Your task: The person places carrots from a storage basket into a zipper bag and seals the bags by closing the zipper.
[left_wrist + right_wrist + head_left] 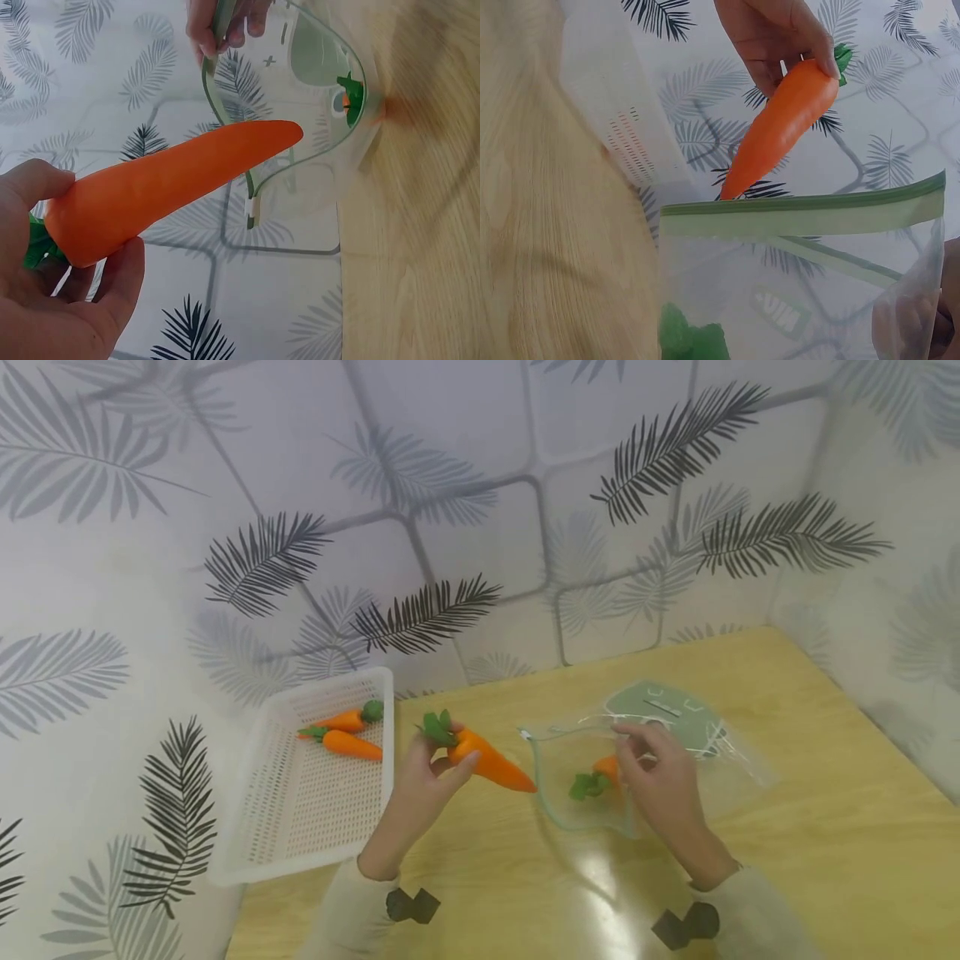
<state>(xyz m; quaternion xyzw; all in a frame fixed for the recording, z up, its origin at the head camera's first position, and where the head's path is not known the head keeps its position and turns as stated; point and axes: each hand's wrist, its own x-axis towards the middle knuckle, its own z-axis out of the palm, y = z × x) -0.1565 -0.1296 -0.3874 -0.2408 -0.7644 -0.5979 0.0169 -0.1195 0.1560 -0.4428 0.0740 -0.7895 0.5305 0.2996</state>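
My left hand (pixel 417 789) grips an orange toy-like carrot (pixel 491 762) near its leafy top, thumb on one side and fingers on the other. The carrot's tip points right, close by the mouth of a clear zip bag (pixel 802 214) with a green-edged opening. In the head view, my right hand (pixel 667 777) pinches the rim of that bag, which gapes toward the left hand. Inside the bag lies another carrot (pixel 606 767), its green leaves facing the opening; part of it is hidden behind the right hand.
A white perforated plastic basket (pixel 307 852) stands at the table's left, holding a carrot (pixel 352 746) and another carrot (pixel 343 722) behind it. The wooden table (pixel 817 860) meets a leaf-patterned wall (pixel 480 460) at the back.
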